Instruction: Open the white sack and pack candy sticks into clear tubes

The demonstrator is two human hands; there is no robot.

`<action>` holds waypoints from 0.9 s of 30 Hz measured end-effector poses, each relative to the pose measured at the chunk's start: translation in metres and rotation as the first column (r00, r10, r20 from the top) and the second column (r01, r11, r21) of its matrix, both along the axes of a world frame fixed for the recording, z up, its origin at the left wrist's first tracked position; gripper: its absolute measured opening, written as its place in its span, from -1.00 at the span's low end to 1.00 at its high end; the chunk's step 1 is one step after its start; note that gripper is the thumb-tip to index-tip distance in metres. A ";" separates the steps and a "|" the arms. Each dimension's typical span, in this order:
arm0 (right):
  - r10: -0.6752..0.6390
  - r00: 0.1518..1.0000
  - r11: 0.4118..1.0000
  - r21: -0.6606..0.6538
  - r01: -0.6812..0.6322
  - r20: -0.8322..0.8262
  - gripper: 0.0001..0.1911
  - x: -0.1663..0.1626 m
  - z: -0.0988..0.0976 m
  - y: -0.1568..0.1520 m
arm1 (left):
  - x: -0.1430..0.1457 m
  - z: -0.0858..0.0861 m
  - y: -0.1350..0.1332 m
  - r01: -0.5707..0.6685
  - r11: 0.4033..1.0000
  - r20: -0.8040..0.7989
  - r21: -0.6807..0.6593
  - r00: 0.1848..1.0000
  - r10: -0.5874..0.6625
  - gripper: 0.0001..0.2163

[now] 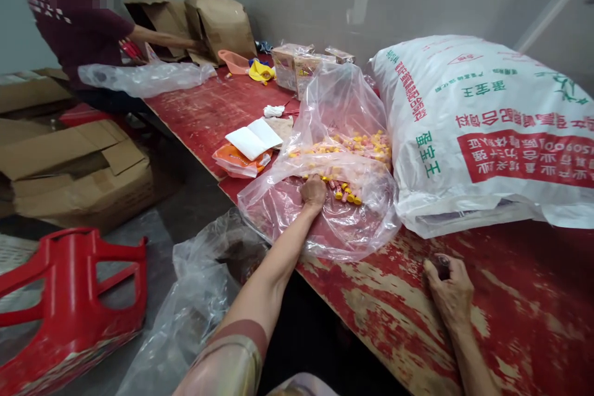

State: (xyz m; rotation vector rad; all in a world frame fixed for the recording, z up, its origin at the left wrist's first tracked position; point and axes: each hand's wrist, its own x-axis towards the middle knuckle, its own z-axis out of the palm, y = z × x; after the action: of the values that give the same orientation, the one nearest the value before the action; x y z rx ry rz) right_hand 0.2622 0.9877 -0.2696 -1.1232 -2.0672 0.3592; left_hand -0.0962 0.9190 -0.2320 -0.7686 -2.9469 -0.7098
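A clear plastic bag point(278, 204) lies open on the worn red table. Inside it is a heap of small pink pieces with yellow caps point(346, 190). My left hand point(314, 192) reaches into the bag's mouth, closed at the near edge of the heap; whatever its fingers hold is hidden. Closer to me, on the right, my right hand point(451, 288) rests low over the tabletop. Its thumb and fingers are wrapped round a dark reddish-brown rounded object point(442, 266), mostly covered, so its kind does not show.
A big white printed sack point(482, 99) fills the table's right side. Behind the bag stand wrapped boxes point(297, 68); left of it lie a white booklet point(254, 138) and an orange packet point(239, 164). A co-worker point(81, 25), cartons point(78, 167) and a red stool point(74, 297) are left.
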 end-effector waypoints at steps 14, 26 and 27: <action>-0.033 0.999 0.999 -0.016 0.033 0.024 -0.48 -0.001 0.000 0.000 | 0.003 -0.002 -0.011 0.090 0.996 -0.070 -0.024 0.993 -0.091 -0.77; -0.035 0.999 0.999 0.005 0.035 -0.003 -0.52 0.001 -0.002 0.002 | 0.007 -0.003 -0.014 0.122 0.992 -0.115 -0.025 0.986 -0.124 -0.75; -0.036 0.999 0.999 0.002 0.036 -0.004 -0.51 0.001 -0.003 0.003 | 0.011 -0.002 -0.023 0.124 0.992 -0.124 -0.025 0.984 -0.126 -0.75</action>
State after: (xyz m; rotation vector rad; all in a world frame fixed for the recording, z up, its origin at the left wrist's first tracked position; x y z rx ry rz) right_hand 0.2633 0.9902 -0.2722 -1.1561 -2.0403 0.3415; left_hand -0.0853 0.8961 -0.2340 -0.9689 -2.8158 -0.6183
